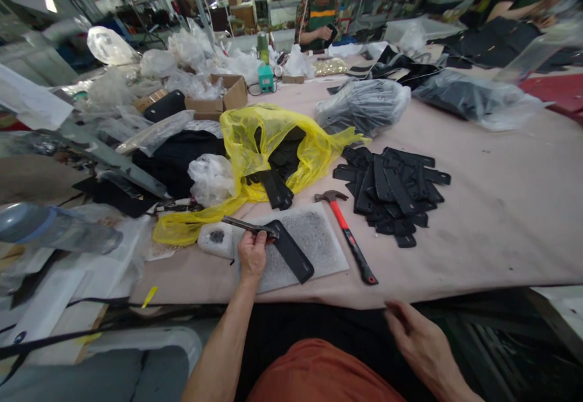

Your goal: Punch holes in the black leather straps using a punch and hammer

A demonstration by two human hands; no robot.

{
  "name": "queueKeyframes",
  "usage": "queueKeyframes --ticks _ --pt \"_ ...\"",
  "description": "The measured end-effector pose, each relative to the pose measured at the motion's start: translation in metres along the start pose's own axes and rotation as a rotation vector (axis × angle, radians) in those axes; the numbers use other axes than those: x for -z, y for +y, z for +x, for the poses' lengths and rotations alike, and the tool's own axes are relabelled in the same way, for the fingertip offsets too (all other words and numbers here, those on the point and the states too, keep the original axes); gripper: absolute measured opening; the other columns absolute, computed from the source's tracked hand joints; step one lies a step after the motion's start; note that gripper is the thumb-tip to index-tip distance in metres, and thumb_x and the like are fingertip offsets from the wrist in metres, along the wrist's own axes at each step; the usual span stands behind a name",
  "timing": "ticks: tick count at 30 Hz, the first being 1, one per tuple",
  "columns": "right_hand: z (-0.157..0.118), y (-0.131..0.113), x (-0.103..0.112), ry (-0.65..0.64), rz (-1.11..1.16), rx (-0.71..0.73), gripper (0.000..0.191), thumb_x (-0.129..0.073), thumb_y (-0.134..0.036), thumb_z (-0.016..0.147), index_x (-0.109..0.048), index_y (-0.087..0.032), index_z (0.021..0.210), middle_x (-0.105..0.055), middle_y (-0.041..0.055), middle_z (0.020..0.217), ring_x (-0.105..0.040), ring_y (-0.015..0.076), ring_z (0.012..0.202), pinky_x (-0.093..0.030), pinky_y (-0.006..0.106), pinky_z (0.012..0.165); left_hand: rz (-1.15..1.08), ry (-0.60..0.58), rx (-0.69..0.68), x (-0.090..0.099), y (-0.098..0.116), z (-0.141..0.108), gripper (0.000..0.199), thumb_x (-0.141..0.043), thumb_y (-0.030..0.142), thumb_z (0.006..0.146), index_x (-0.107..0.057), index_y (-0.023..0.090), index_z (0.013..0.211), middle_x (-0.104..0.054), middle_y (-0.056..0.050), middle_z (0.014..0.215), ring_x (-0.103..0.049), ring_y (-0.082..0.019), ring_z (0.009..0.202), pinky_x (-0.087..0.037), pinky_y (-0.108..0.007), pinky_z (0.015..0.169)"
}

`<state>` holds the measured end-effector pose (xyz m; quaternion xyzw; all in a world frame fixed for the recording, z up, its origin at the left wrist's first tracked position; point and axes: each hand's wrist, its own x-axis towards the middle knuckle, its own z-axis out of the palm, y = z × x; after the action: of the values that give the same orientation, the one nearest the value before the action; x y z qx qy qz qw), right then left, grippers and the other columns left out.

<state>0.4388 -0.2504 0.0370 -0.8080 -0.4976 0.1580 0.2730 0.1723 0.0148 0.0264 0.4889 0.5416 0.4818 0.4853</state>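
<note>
My left hand (252, 256) is closed around a slim, dark metal bar-shaped tool (243, 224), whose exact kind I cannot make out. Its right end lies over the top of a black strap-like piece (294, 256) with rounded ends. That piece rests slantwise on a grey, worn slab (325, 238). To the slab's right lies a claw hammer (348, 235) with a red and black handle. My right hand (421, 338) hovers by the table's front edge, fingers loosely bent and apart, slightly blurred, with nothing visible in it.
A heap of black pieces (396, 189) lies right of the hammer. Behind the slab, a yellow plastic bag (237, 129) holds more dark pieces. A small white block (216, 241) sits left of the slab. Across the table (501, 207), a person (319, 19) handles a dark item.
</note>
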Motion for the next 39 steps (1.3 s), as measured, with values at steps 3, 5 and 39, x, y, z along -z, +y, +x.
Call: queueKeyframes --ticks 3,5,39 --pt "0.046 -0.067 -0.024 -0.129 -0.062 0.386 0.043 -0.057 -0.033 0.087 -0.054 -0.024 0.129 -0.055 0.0111 0.133 -0.052 0.0276 0.121 -0.041 0.047 0.102 0.062 -0.008 -0.025 0.000 0.001 -0.001 0.024 -0.062 0.040 0.081 -0.062 0.016 0.085 -0.069 -0.002 0.074 -0.067 -0.018 0.065 -0.058 -0.031 0.065" --pt "0.074 -0.105 -0.039 -0.228 -0.140 0.583 0.056 -0.061 -0.033 0.084 -0.047 -0.025 0.138 -0.039 0.0104 0.149 -0.035 0.0320 0.136 -0.025 0.056 0.111 0.083 -0.013 -0.041 0.001 0.001 -0.002 0.024 -0.061 0.039 0.081 -0.062 0.016 0.084 -0.069 -0.002 0.075 -0.067 -0.018 0.066 -0.058 -0.030 0.065" --pt "0.145 -0.146 -0.100 -0.101 -0.003 0.501 0.041 -0.061 -0.023 0.083 -0.056 -0.021 0.123 -0.052 0.0093 0.137 -0.039 0.0275 0.130 -0.021 0.051 0.110 0.411 -0.249 -0.286 -0.016 0.015 0.005 0.019 -0.054 0.028 0.086 -0.069 0.019 0.092 -0.072 -0.006 0.096 -0.067 -0.020 0.092 -0.053 -0.033 0.087"
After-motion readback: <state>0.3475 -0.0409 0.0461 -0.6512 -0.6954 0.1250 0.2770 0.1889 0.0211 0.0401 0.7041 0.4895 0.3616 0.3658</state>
